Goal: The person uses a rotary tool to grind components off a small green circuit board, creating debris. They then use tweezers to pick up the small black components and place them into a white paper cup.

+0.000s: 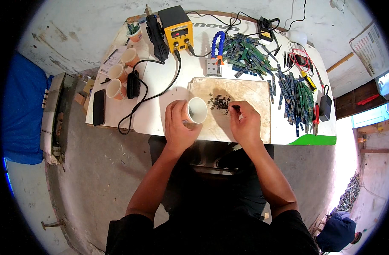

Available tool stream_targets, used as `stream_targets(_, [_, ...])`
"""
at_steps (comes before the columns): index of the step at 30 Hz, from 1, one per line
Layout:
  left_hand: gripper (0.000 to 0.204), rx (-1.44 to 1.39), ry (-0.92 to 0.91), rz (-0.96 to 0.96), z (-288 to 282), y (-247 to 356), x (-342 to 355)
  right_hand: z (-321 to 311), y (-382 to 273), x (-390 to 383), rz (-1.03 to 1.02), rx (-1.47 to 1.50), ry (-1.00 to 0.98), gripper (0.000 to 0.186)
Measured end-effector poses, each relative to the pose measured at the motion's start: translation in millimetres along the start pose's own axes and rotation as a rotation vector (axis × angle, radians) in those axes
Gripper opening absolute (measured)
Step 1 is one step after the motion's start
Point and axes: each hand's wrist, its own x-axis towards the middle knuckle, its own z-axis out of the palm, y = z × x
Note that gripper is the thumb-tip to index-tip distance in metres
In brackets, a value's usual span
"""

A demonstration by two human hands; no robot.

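My left hand (179, 127) is wrapped round a white paper cup (197, 111), tilted so that its mouth faces up toward me. A few small greyish bits lie inside the cup. Right of it, a loose heap of small black chips (220, 102) is spread on a worn beige board (249, 91). At the heap's right edge, my right hand (246, 121) has its thumb and fingers drawn together in a pinch. Something dark shows at those fingertips, too small to name for certain.
Narrow green circuit strips (247, 53) lie piled behind the board, with another pile (294, 100) to its right. A yellow soldering station (177, 32) stands at the back, its black cable (177, 72) trailing left. Paper cups (116, 89) and a phone (99, 107) are at the left.
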Motion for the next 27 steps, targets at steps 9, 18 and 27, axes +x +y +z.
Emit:
stream_targets(9, [0.082, 0.067, -0.031, 0.028, -2.1, 2.6, 1.5, -6.2, -12.0, 3.3, -0.009, 0.062, 0.011, 0.011])
stream_targets(18, [0.081, 0.06, -0.025, 0.034, -1.8, 1.9, 1.2, -2.0, -1.9, -2.9, 0.032, 0.04, -0.025, 0.012])
stream_targets(27, [0.081, 0.07, -0.019, 0.048, -1.6, 1.2, 1.2, -3.2, 1.2, -1.1, 0.017, 0.017, -0.04, 0.011])
